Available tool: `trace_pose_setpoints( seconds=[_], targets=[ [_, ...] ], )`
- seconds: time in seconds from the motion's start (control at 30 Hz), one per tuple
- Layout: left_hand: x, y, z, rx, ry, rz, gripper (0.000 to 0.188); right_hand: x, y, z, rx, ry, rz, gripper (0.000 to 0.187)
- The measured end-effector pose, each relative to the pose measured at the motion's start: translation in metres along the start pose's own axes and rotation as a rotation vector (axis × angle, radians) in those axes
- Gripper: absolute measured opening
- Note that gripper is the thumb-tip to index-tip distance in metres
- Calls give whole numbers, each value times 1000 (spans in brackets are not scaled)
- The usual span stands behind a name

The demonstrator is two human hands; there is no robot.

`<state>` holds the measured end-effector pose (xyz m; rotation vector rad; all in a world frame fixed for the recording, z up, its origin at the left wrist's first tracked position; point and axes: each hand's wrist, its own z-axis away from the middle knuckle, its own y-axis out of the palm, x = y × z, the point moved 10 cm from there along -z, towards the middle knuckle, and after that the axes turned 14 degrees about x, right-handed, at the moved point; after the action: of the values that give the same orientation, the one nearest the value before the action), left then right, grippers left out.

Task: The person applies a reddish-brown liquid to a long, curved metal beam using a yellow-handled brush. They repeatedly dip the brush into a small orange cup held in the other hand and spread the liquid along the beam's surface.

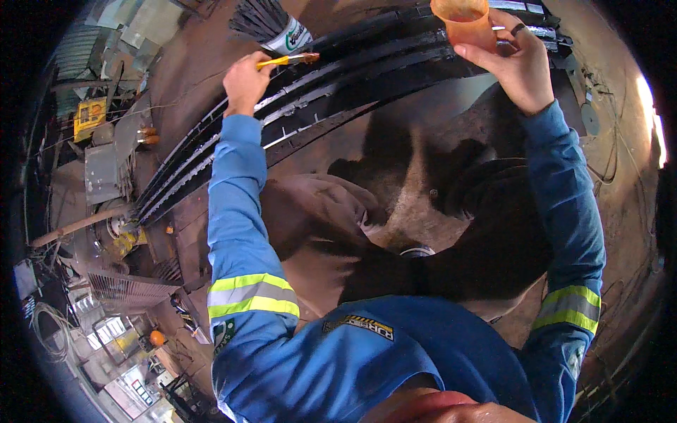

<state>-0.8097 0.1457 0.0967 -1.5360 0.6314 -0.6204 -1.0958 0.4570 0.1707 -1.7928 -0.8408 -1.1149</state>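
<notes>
My left hand (243, 81) is closed on the yellow handle of a small paintbrush (285, 60), whose brownish tip points right. An orange see-through plastic cup (471, 29) is gripped in my right hand (523, 69), its mouth tilted so the inside shows. What the cup contains is hard to make out. Both hands are over several long black metal rails (352, 74) that run side by side from lower left to upper right. Bright silvery patches show along the rails. Brush and cup are well apart from each other.
A white bucket (292, 38) full of dark flat strips stands just beyond the rails. At the left lie a wooden handle (83, 225), metal sheets (103, 173) and a yellow case (90, 118). A thin grey disc (589, 118) and cables lie on the right.
</notes>
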Motion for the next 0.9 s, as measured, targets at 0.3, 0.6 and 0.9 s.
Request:
trace_pose_setpoints(
  seconds=[0.3,0.6,0.9],
  targets=[
    [42,1,13,65,-112,16,22,-31,-10,1,-23,-38,214,63],
    [18,-2,5,71,-9,-96,20,-7,-7,1,-27,23,-134,51],
    [-61,13,-27,28,158,-135,21,-20,-16,3,-50,-33,-86,56]
  ],
)
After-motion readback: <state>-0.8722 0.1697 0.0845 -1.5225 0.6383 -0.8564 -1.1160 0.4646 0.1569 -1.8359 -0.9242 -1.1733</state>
